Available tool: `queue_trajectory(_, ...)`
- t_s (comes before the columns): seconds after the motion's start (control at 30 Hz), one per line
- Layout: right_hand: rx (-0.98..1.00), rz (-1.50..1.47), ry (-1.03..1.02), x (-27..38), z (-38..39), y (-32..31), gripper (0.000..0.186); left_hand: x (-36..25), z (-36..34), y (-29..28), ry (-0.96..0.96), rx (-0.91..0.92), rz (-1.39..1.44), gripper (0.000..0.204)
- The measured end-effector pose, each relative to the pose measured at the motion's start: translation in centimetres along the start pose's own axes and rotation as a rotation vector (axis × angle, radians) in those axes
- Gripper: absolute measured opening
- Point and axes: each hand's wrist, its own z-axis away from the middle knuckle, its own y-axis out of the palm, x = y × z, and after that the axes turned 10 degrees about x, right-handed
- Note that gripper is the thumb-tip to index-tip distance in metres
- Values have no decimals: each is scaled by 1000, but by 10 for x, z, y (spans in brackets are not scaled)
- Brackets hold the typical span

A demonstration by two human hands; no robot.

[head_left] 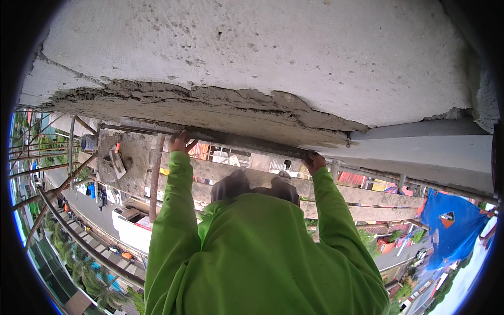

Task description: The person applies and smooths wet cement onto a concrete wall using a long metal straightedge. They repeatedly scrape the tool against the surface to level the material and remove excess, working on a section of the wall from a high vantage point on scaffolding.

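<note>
Both arms, in green sleeves, reach up to a long dark straightedge bar [247, 143] lying along the lower edge of a concrete wall [252, 47]. My left hand [181, 143] grips the bar left of the middle, its fingers partly apart and bent over it. My right hand [315, 162] is closed at the bar's right end, its fingers partly hidden. Just above the bar runs a band of rough grey mortar [210, 98], ragged along its upper edge, with a smoother face below. A trowel [116, 161] with an orange handle lies on a mortar-covered board to the left.
I am high on scaffolding, with wooden planks [362, 195] below me. An upright pole [156, 178] stands beside my left arm. More poles [72, 144] cross at the left, near a bucket-like container [88, 142]. A blue tarp [454, 226] hangs at right; a street lies far below.
</note>
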Motion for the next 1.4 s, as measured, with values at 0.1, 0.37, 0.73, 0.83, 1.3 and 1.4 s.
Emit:
queue_trajectory(0.1,-22,4,-35,-7,-5,-2,21,-1,-4,-3,14,10,-59,33)
queue_trajectory(0.37,-44,-1,-29,-18,-18,-9,20,5,-10,-9,72,73,-92,27)
queue_trajectory(0.73,201,654,-328,-47,-73,-66,20,-1,6,-6,73,19,-84,36)
queue_trajectory(0.83,-8,40,46,-9,-17,0,20,-2,4,-5,51,-4,-85,36)
queue_trajectory(1.3,436,1096,-544,-41,-74,-86,29,8,-12,-5,12,-79,-122,30)
queue_trajectory(1.4,440,1018,-566,-41,-73,-90,28,7,-12,-4,10,-60,-127,28)
